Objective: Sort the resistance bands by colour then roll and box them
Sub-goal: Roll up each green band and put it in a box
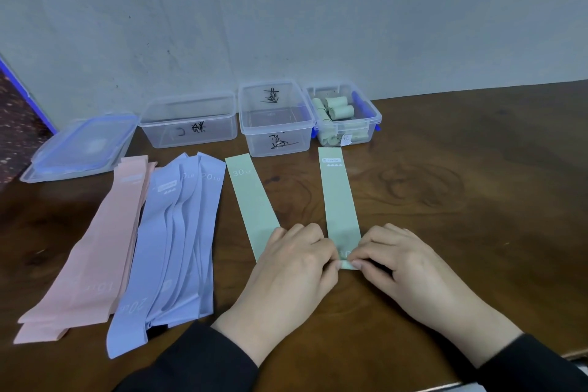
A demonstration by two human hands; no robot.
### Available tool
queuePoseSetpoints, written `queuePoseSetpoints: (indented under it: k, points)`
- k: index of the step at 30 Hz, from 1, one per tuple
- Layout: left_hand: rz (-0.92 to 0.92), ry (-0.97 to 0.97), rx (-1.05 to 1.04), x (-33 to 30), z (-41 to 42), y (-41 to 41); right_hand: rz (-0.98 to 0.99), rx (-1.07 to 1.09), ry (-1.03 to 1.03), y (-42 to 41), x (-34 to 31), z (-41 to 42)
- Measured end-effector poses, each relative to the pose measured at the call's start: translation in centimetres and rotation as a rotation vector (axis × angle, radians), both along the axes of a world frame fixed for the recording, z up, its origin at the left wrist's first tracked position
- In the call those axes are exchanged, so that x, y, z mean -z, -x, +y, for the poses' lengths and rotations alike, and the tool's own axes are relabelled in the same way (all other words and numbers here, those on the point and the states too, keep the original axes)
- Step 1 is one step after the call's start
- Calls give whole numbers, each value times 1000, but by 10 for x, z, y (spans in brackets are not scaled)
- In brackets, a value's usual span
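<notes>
The work surface is a dark wooden table (445, 200) with visible grain, set against a pale, scuffed wall (286, 9).

Two flat mint-green resistance bands lie near the table's middle. The right green band (338, 197) runs straight away from the person; its near end is folded over into the start of a roll. The left green band (251, 200), printed "30 LB", lies angled beside it, apart from it, with its near end under the left hand.

The left hand (292, 267) rests palm-down, fingers curled, fingertips pinching the left edge of the folded end. The right hand (401, 264) mirrors it, its fingers curled and pinching the right edge. Both forearms wear black sleeves.

To the left lie a fanned stack of lavender-blue bands (178, 239) marked "20 LB" and, further left, a stack of pink bands (95, 258).

Along the wall stand three clear plastic boxes: a wide box (191, 124), a middle box (276, 124) with black marker writing, and a right box (345, 116) containing rolled green bands (339, 108). Clear lids (82, 146) with blue seals lie stacked at far left.
</notes>
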State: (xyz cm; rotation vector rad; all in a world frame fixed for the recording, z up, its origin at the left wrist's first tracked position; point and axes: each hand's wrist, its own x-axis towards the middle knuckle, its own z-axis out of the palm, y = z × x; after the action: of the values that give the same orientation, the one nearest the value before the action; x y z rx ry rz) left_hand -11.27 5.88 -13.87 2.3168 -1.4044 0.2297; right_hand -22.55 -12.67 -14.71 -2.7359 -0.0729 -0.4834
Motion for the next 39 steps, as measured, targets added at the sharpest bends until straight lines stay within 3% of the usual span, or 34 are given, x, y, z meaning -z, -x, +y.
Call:
queuePoseSetpoints:
  k: [39]
  points:
    - [-33, -24, -16, 6, 1, -3, 14, -4, -50, -2, 2, -4]
